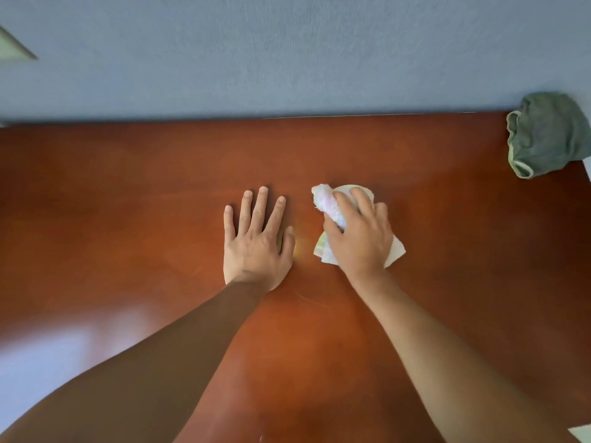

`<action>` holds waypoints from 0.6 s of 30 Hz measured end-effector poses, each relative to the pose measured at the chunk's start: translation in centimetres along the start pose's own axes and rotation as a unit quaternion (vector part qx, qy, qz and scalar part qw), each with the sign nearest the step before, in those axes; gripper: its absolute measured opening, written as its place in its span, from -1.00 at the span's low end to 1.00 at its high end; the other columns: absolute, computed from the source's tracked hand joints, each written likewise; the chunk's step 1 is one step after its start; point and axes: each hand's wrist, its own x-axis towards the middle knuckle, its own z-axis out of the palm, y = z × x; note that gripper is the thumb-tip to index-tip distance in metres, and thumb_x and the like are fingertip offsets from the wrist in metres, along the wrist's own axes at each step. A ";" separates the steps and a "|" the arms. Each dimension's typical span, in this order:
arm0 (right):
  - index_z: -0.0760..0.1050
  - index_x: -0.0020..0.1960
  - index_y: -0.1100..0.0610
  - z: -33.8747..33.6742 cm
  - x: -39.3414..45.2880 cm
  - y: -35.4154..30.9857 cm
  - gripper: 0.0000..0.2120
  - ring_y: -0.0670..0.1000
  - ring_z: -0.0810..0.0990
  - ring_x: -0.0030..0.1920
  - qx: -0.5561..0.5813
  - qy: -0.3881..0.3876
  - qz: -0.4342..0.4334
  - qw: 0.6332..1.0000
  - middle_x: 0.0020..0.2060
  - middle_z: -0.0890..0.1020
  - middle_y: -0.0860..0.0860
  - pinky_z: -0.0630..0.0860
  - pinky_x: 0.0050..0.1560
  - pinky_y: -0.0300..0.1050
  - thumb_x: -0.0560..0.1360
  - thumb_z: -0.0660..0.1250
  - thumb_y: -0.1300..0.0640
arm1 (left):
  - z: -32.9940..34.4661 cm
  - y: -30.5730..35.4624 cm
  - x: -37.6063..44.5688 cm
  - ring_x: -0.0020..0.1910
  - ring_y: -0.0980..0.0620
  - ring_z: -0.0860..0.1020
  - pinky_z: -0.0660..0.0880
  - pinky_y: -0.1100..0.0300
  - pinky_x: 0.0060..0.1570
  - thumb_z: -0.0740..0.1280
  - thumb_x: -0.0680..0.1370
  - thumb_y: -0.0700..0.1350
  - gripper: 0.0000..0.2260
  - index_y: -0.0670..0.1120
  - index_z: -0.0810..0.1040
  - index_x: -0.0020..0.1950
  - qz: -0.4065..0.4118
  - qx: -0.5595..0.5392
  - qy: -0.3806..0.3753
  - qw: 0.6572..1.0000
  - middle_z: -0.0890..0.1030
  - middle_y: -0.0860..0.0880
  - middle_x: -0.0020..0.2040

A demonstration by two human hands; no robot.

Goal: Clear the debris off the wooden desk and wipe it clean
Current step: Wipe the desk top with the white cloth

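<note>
The reddish-brown wooden desk (128, 203) fills the lower part of the view. My left hand (256, 238) lies flat on it near the middle, fingers straight and spread. Just to its right, my right hand (358, 231) grips a bundle of crumpled white and pale-green paper scraps (323, 199) against the desk top, fingers curled over it. Bits of the paper stick out past the fingertips and under the palm on both sides.
A crumpled green cloth (543, 135) lies at the desk's far right corner against the blue-grey wall (287, 59). A pale object (582, 433) shows at the bottom right edge. A thin hair-like strand (311, 300) lies on the desk between my forearms.
</note>
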 end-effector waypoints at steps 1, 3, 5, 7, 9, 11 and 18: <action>0.64 0.19 -0.06 0.1 -0.7 -0.7 -0.71 0.09 0.42 -0.17 0.013 -0.009 -0.020 1.000 0.13 0.62 -0.14 0.45 -0.25 -0.02 0.48 0.45 0.00 | 0.0 0.0 0.0 0.69 -0.04 -0.16 -0.19 -0.18 0.62 -0.07 0.70 0.19 -0.45 0.13 0.05 0.69 0.001 -0.001 -0.001 1.000 -0.03 0.02 0.71; 0.64 0.24 -0.07 -0.5 -1.6 -0.5 -0.68 0.07 0.40 -0.16 0.030 -0.054 -0.140 0.988 0.17 0.61 -0.15 0.45 -0.20 -0.02 0.48 0.44 -0.01 | -0.1 -0.1 -0.1 0.69 -0.04 -0.15 -0.19 -0.18 0.62 -0.07 0.69 0.19 -0.44 0.12 0.07 0.69 0.003 0.000 -0.003 1.000 -0.03 0.02 0.71; 0.63 0.25 -0.10 -1.6 -0.9 1.5 -0.64 0.08 0.42 -0.14 0.018 -0.084 -0.225 0.971 0.21 0.61 -0.17 0.46 -0.14 0.00 0.46 0.44 -0.03 | -0.1 0.0 -0.1 0.69 -0.04 -0.15 -0.19 -0.18 0.62 -0.08 0.68 0.19 -0.44 0.12 0.07 0.70 0.003 0.000 -0.004 1.000 -0.03 0.02 0.71; 0.63 0.21 -0.12 -2.1 0.2 3.8 -0.65 0.12 0.43 -0.12 -0.005 -0.075 -0.152 0.986 0.20 0.61 -0.19 0.47 -0.12 0.04 0.42 0.43 0.00 | -0.1 0.0 0.0 0.69 -0.04 -0.16 -0.21 -0.17 0.62 -0.09 0.69 0.20 -0.44 0.13 0.06 0.69 0.000 -0.003 -0.003 1.000 -0.03 0.03 0.71; 0.63 0.17 -0.08 -2.1 0.3 4.5 -0.69 0.16 0.42 -0.13 -0.009 -0.030 0.007 0.999 0.16 0.63 -0.17 0.45 -0.14 0.05 0.44 0.37 0.02 | -0.1 0.1 -0.1 0.68 -0.03 -0.17 -0.21 -0.17 0.62 -0.08 0.69 0.20 -0.45 0.13 0.05 0.69 0.000 -0.004 -0.002 1.000 -0.03 0.03 0.71; 0.63 0.15 -0.04 -1.7 -1.2 2.9 -0.70 0.16 0.41 -0.15 -0.004 -0.007 0.041 0.999 0.13 0.64 -0.15 0.43 -0.15 0.05 0.42 0.36 0.04 | 0.0 0.0 -0.1 0.69 -0.03 -0.16 -0.20 -0.18 0.62 -0.07 0.70 0.20 -0.45 0.14 0.06 0.69 -0.001 -0.004 -0.001 1.000 -0.03 0.03 0.71; 0.64 0.08 -0.06 -3.3 -4.4 3.2 -0.72 0.08 0.38 -0.15 0.000 -0.074 -0.145 0.987 0.14 0.63 -0.20 0.45 -0.20 0.03 0.37 0.39 0.02 | 0.0 0.0 0.0 0.69 -0.04 -0.15 -0.18 -0.19 0.62 -0.05 0.71 0.19 -0.46 0.13 0.07 0.70 0.000 -0.002 0.001 1.000 -0.02 0.02 0.71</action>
